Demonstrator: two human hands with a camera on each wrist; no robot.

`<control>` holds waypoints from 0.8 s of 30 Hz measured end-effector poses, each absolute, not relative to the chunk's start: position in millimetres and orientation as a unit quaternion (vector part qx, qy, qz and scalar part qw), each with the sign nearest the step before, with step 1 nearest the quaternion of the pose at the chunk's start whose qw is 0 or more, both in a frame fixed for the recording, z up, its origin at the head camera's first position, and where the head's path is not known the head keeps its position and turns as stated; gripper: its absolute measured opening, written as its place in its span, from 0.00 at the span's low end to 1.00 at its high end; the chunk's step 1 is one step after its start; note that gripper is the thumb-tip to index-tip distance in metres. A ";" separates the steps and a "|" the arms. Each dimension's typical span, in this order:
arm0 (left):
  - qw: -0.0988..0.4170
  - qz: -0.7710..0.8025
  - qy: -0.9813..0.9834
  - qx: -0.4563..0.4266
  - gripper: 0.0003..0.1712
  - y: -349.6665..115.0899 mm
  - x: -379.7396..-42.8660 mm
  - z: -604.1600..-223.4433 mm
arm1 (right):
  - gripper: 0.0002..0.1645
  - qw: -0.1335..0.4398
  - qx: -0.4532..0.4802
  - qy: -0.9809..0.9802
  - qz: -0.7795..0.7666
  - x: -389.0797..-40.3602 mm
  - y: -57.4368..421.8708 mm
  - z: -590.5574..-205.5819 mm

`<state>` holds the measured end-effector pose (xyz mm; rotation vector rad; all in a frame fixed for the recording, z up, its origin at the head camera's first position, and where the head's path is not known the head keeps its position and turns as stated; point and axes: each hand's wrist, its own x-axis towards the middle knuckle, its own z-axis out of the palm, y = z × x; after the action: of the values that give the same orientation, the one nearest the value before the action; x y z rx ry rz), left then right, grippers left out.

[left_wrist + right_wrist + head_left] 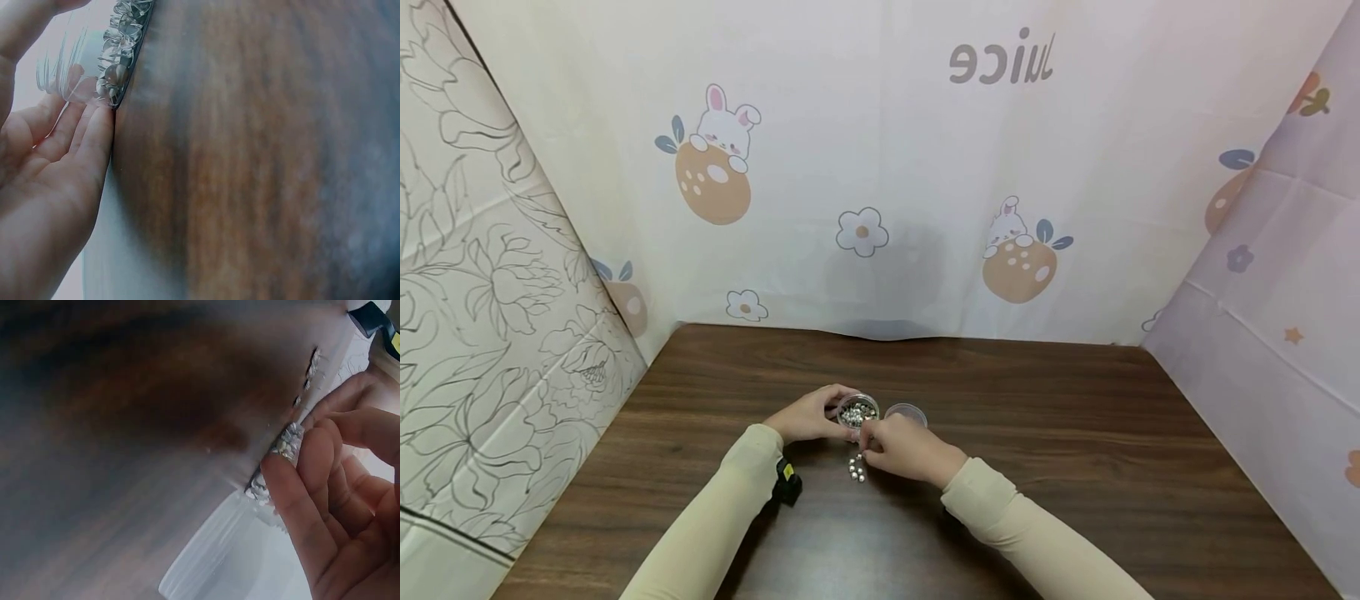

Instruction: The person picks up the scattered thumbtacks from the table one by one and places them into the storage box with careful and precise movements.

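My left hand (pixel 811 416) grips a small clear round jar (pixel 84 56) from its left side, thumb and fingers around the wall. Many small shiny silver bead-like pieces (pixel 856 413) lie in the jar, which stands upright on the table. At the jar's near right side is my right hand (pixel 898 448), its fingers curled and fingertips drawn together. Whether a piece sits between those fingertips is hidden. Several loose silver pieces (pixel 856 472) lie on the wood just in front of the jar, close to the right fingertips. A clear round lid (pixel 907 409) lies right of the jar, partly behind the right hand.
Dark brown wood tabletop (pixel 1037 417) surrounds the hands. Behind it hangs a pale printed curtain (pixel 880 150), with flower-patterned cloth (pixel 497 275) on the left. A black device with a yellow mark (pixel 787 482) is at the left wrist.
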<state>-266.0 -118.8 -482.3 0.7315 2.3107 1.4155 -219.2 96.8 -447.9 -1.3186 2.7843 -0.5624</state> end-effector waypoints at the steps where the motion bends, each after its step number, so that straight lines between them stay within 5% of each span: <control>1: 0.165 0.494 0.815 0.254 0.39 -119.3 -268.1 -486.2 | 0.03 0.008 -0.423 0.888 -0.178 -219.1 96.1 -448.9; 24: 0.173 0.491 0.809 0.272 0.39 -119.1 -254.1 -460.2 | 0.03 0.001 -0.416 0.899 -0.141 -218.2 87.5 -453.9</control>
<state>-254.1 -119.1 -460.2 0.7726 2.2952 1.3934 -218.2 87.5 -453.9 -1.3046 2.8209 -0.4412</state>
